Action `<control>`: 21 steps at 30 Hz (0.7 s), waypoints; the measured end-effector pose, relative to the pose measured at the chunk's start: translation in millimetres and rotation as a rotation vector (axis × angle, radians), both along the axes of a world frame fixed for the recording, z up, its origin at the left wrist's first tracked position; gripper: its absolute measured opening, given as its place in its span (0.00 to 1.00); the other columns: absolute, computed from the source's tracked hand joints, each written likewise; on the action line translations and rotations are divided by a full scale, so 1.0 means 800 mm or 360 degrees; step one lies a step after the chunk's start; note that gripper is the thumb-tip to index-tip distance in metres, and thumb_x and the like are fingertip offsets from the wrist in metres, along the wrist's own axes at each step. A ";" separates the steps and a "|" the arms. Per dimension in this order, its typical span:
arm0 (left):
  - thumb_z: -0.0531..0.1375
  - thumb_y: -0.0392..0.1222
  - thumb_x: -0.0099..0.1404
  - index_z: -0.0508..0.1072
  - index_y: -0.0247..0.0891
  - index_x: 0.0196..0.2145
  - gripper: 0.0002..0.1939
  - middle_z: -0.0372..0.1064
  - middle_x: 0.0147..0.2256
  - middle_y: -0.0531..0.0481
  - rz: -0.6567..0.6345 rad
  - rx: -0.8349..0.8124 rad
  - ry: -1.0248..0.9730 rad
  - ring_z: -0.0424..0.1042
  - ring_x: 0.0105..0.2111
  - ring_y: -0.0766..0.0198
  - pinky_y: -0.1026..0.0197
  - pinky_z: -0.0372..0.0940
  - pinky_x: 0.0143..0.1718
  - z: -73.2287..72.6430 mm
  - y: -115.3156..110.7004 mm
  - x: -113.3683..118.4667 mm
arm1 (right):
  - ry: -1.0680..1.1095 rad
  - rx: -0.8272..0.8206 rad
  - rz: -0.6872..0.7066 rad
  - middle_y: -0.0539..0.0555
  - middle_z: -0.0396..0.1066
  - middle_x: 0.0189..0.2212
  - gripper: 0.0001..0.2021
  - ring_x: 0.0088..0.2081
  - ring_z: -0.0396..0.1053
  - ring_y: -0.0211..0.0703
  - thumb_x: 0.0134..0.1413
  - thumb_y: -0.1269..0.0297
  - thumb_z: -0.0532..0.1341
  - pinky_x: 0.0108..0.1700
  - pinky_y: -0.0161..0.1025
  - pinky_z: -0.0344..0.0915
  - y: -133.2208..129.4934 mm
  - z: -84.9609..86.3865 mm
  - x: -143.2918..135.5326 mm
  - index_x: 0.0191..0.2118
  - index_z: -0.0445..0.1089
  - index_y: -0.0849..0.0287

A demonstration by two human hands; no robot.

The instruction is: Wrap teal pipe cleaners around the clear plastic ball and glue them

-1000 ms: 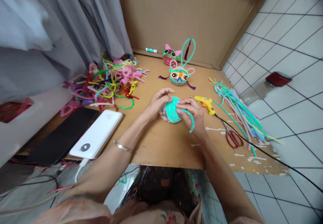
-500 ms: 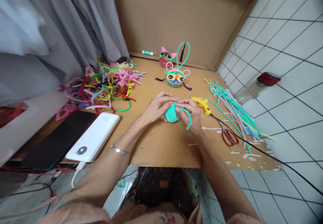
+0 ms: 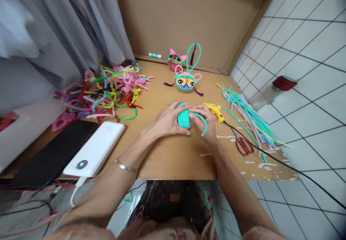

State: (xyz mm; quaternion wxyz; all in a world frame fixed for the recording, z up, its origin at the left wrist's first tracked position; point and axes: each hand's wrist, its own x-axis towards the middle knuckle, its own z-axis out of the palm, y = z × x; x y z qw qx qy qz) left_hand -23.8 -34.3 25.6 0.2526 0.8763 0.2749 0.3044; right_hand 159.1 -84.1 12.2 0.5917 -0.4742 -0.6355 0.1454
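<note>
1. Wooden table (image 3: 175, 164), with a brown bag (image 3: 159, 196) below its front edge, contents hidden.
2. Red-lidded clear jar (image 3: 270, 93) at right, contents unclear.
3. Left hand (image 3: 169, 121) cups 1 turquoise-wrapped ball (image 3: 184, 119) over the table; right hand (image 3: 210, 121) pinches a turquoise strand (image 3: 204, 124) beside it.

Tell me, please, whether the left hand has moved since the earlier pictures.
Yes: judged against the table's near edge, the left hand has shifted its thumb toward that edge, to the near side of the turquoise-wrapped ball.
</note>
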 end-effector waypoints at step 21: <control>0.70 0.42 0.47 0.70 0.40 0.54 0.34 0.66 0.54 0.42 0.0036 0.0046 -0.0235 0.68 0.57 0.49 0.47 0.64 0.61 -0.005 0.004 0.004 | 0.0231 0.0223 -0.0196 0.48 0.73 0.27 0.10 0.33 0.70 0.39 0.58 0.58 0.65 0.39 0.40 0.68 -0.018 0.020 -0.020 0.28 0.76 0.54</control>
